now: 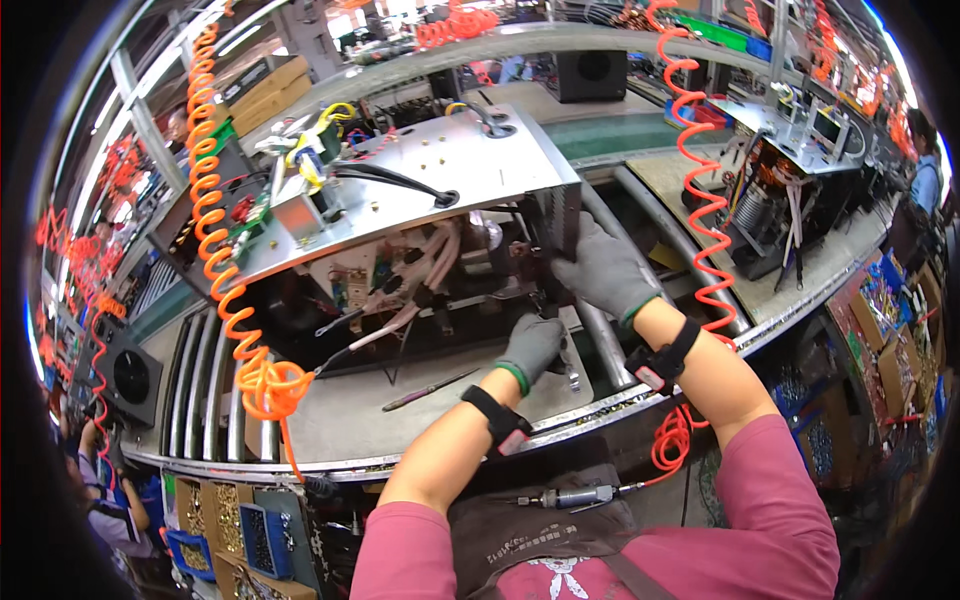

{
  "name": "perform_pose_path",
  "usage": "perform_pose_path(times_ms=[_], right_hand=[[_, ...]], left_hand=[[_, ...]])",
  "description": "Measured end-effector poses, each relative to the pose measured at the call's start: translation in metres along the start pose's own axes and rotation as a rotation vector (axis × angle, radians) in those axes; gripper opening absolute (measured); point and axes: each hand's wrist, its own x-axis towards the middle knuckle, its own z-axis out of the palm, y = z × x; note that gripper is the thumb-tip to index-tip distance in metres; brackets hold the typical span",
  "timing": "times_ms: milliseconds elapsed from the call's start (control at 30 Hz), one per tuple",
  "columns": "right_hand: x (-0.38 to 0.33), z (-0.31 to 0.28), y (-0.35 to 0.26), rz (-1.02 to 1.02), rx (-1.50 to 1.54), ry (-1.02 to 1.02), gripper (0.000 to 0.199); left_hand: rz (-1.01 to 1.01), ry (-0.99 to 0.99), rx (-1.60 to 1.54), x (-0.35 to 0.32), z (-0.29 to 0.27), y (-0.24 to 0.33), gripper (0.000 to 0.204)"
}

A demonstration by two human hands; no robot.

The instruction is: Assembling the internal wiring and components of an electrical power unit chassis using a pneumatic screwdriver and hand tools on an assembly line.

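Note:
An electrical unit with a flat silver metal plate on top stands on the bench, its front side exposing wires and dark parts. My right hand, in a grey glove, grips the dark end panel at the unit's right, thumb toward the front. Lower down, my left hand, also gloved, is closed by the unit's lower right front corner; what its fingers hold is hidden. Beside it a slim shiny metal piece shows. Thick pale cable leads hang out of the unit's front.
An orange coiled air hose hangs at the left, another at the right. A thin tool lies on the bench. An air driver rests against my apron. Metal rollers flank the unit, and part bins stand below.

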Motion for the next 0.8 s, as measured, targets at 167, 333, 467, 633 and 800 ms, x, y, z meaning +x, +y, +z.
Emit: perform_pose_path(times_ms=[167,333,467,633,800], right_hand=[[-0.01,-0.002,0.005,0.029,0.006,-0.044,0.056],[-0.005,0.007,0.008,0.027,0.033,-0.088,0.06],[-0.001,0.004,0.018,-0.025,0.059,-0.068,0.057],[0.006,-0.014,0.002,0.047,0.048,-0.229,0.054],[0.0,-0.007,0.002,0.019,-0.004,-0.135,0.052]], left_hand=[[-0.098,0.184,-0.399,-0.002,0.013,-0.005,0.012],[-0.134,0.432,-0.49,-0.005,-0.006,0.031,0.01],[-0.166,-0.031,0.043,-0.034,-0.051,0.014,0.012],[0.175,0.09,1.331,-0.092,-0.122,-0.012,0.039],[-0.085,0.324,1.269,-0.096,-0.139,-0.028,0.043]])
